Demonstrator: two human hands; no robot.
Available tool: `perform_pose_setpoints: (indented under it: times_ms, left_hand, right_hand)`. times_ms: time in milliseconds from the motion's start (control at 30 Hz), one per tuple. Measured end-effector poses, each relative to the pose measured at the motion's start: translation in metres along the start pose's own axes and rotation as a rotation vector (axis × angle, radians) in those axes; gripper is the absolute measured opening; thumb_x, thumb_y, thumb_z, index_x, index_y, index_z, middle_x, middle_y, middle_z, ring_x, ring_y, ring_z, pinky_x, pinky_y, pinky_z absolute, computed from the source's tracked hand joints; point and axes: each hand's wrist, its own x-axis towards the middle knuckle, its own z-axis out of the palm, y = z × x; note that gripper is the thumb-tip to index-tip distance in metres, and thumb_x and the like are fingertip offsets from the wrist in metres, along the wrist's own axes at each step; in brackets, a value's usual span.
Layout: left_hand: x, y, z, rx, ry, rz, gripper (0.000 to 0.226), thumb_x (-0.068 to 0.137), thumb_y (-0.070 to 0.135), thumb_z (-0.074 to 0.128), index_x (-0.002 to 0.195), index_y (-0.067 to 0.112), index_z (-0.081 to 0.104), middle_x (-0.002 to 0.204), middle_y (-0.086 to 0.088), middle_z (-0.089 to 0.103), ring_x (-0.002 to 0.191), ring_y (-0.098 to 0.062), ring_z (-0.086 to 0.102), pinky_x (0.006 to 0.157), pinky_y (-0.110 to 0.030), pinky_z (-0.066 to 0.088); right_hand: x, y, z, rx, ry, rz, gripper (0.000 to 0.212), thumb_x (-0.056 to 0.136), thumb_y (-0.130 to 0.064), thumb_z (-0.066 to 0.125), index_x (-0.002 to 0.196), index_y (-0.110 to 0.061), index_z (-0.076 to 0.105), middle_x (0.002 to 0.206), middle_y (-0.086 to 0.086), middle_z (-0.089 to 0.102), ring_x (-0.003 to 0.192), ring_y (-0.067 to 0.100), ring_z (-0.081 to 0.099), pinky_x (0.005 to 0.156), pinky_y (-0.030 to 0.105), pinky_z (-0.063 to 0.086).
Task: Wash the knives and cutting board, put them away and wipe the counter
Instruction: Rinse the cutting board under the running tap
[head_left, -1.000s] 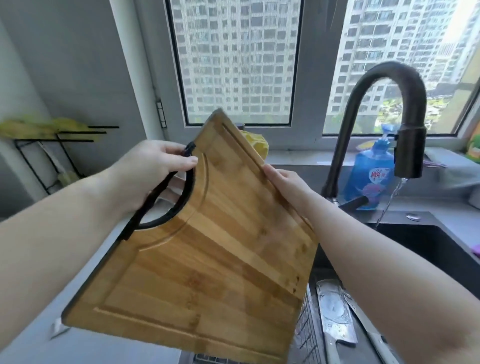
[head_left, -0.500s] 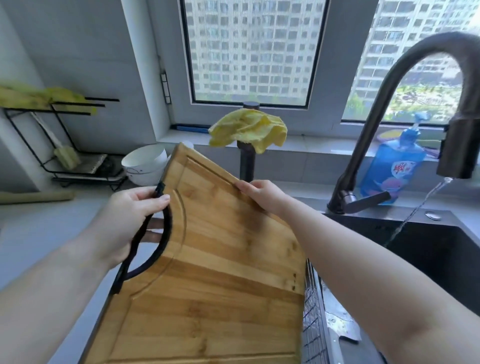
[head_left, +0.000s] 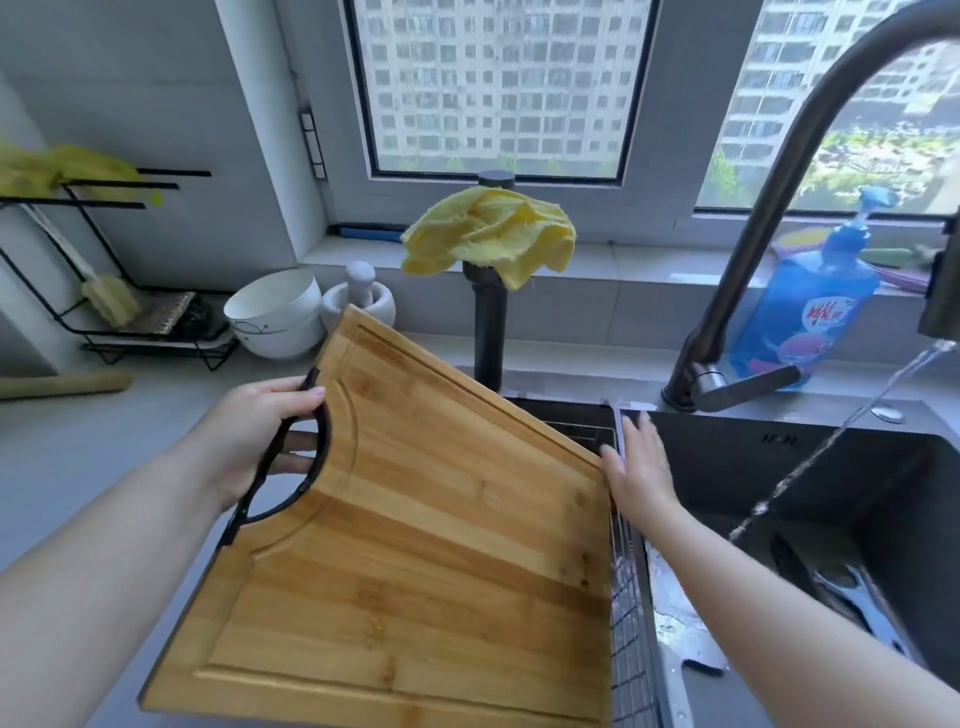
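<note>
The cutting board (head_left: 415, 545) is up off the counter (head_left: 104, 441), held tilted over the counter's right edge. Its right side hangs above the wire basket (head_left: 628, 623) at the left of the sink (head_left: 779, 436). The left hand (head_left: 254, 447) is curled round the black loop handle (head_left: 311, 467), with fingers through the opening. The right hand (head_left: 639, 473) is flat with straight fingers at the board's right edge, holding nothing; whether it touches the wood or sits just beside it is hard to tell.

The board looks like stiff bamboo, broad and probably fairly heavy for one hand, and likely slick once wet. The handle is the sure hold. A second hand on the opposite long edge would steady it, with the thumb on top away from the juice groove.

The board's far corner is near the white bowl (head_left: 275, 312) and the mortar (head_left: 358, 301). The dark post carrying the yellow cloth (head_left: 488, 234) stands just behind its far edge. The open room is to the right, over the basin under the running water (head_left: 831, 452), though the faucet (head_left: 753, 234) arches above it. A knife (head_left: 852, 597) lies on the basin floor and another wet blade (head_left: 675, 618) sits beside the basket, so lowering the board there risks knocking steel.
</note>
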Motion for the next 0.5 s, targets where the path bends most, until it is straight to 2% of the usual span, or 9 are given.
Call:
perform_pose_setpoints:
  times_ms: [100,167,233,267,333,400,500]
  left_hand:
    - [0.017,-0.004,0.001,0.007,0.000,-0.026,0.027,0.094,0.008,0.042,0.082,0.011,0.065,0.070,-0.004,0.065,0.048,-0.015,0.065,0.041,-0.024,0.052]
    - [0.030,-0.008,0.003,0.019,0.025,-0.069,0.026,0.094,0.009,0.042,0.081,0.012,0.064,0.072,-0.005,0.062,0.045,-0.015,0.064,0.039,-0.023,0.051]
    - [0.042,-0.012,0.004,0.037,0.065,-0.117,0.022,0.094,0.010,0.043,0.084,0.010,0.061,0.074,-0.006,0.058,0.044,-0.017,0.062,0.035,-0.022,0.048]
    - [0.046,-0.015,0.005,0.048,0.075,-0.133,0.020,0.095,0.011,0.043,0.084,0.010,0.061,0.074,-0.006,0.058,0.044,-0.018,0.061,0.035,-0.021,0.048]
    - [0.054,-0.021,0.003,0.059,0.077,-0.144,0.022,0.095,0.010,0.043,0.081,0.011,0.060,0.065,-0.004,0.064,0.041,-0.015,0.062,0.035,-0.021,0.048]
    - [0.060,-0.025,0.001,0.057,0.074,-0.144,0.024,0.094,0.009,0.043,0.078,0.011,0.060,0.052,0.002,0.066,0.040,-0.013,0.062,0.036,-0.022,0.050]
    - [0.067,-0.030,-0.001,0.047,0.075,-0.140,0.025,0.094,0.007,0.043,0.076,0.009,0.060,0.047,0.004,0.064,0.040,-0.012,0.062,0.037,-0.021,0.050]
  right_hand:
    - [-0.025,0.036,0.013,0.258,-0.093,0.228,0.055,0.100,-0.024,0.032,0.148,-0.008,0.011,0.157,0.009,0.008,0.146,0.022,0.008,0.117,0.033,0.009]
    - [-0.038,0.045,0.024,0.419,-0.171,0.285,0.049,0.101,-0.027,0.029,0.146,-0.011,0.021,0.151,0.009,0.028,0.141,0.025,0.024,0.114,0.038,0.021]
    - [-0.043,0.046,0.029,0.515,-0.174,0.299,0.033,0.101,-0.024,0.027,0.129,-0.014,0.042,0.127,0.009,0.048,0.125,0.027,0.041,0.104,0.037,0.033]
    - [-0.044,0.045,0.029,0.556,-0.161,0.297,0.024,0.101,-0.022,0.027,0.116,-0.018,0.045,0.116,0.008,0.052,0.117,0.026,0.046,0.099,0.036,0.036]
    - [-0.042,0.045,0.030,0.590,-0.140,0.294,0.018,0.100,-0.021,0.028,0.105,-0.021,0.046,0.103,0.004,0.052,0.109,0.024,0.048,0.095,0.036,0.038]
    - [-0.040,0.046,0.032,0.603,-0.124,0.293,0.017,0.100,-0.021,0.029,0.103,-0.022,0.046,0.098,0.000,0.051,0.103,0.020,0.047,0.093,0.033,0.037]
    - [-0.040,0.048,0.032,0.611,-0.130,0.296,0.020,0.100,-0.021,0.030,0.102,-0.023,0.049,0.093,-0.005,0.051,0.100,0.015,0.045,0.096,0.034,0.037]
